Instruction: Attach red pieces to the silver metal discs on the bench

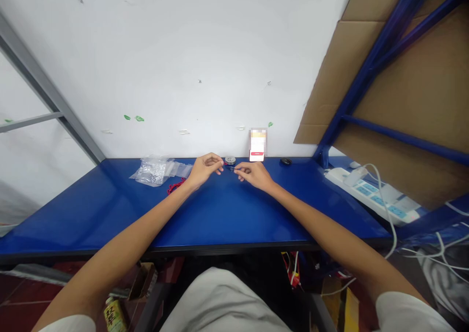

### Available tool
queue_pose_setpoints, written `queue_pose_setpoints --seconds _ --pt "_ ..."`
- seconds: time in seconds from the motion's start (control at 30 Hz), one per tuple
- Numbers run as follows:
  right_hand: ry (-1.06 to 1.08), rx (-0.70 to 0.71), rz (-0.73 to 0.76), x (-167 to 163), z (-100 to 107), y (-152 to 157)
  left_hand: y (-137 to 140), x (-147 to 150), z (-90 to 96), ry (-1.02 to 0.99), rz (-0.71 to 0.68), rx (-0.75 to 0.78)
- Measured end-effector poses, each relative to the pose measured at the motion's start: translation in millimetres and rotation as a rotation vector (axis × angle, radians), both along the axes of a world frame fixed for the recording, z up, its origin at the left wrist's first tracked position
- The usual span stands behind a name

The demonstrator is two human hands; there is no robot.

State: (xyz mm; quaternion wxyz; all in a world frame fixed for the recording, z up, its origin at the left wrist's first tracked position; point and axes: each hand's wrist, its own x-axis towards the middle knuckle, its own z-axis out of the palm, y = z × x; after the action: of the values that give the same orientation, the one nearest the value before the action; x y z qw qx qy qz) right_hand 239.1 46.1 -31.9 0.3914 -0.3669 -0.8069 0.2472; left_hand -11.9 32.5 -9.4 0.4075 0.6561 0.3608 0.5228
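My left hand (207,169) is held over the back of the blue table, thumb and fingertips pinched together. A bit of red shows just past its fingertips; what they hold is too small to name. Facing it, my right hand (254,174) also pinches, with a small thin dark piece (230,168) at its fingertips. Between and behind the hands sits a small round grey spool or tin (230,160). A tangle of red cord (176,186) lies beside my left wrist, partly hidden by it.
Clear plastic bags (154,169) lie at the back left of the blue table (227,219). A lit phone (258,146) leans on the wall. Farther right are a round black object (286,161) and a white power strip (372,195) with cables. A blue metal frame (351,97) rises at right.
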Motion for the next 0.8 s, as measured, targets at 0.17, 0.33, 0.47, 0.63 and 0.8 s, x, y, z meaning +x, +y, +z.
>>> queue_pose_setpoints --seconds 0.17,0.33,0.47,0.63,0.8 --pt "-0.162 0.197 -0.028 5 9 -6 1 -4 2.1 0.126 -0.057 0.060" --pt "-0.183 0.311 0.007 7 14 -6 1 -2 -5.5 0.365 -0.033 0.194" --pt "-0.169 0.291 0.041 6 11 -7 -1 -1 -8.5 0.494 0.041 0.327" --pt "-0.156 0.298 0.047 2 9 -10 -5 1 -8.0 0.534 0.057 0.383" --pt "-0.156 0.320 0.051 -1 9 -14 -8 4 -9.2 0.533 0.092 0.388"
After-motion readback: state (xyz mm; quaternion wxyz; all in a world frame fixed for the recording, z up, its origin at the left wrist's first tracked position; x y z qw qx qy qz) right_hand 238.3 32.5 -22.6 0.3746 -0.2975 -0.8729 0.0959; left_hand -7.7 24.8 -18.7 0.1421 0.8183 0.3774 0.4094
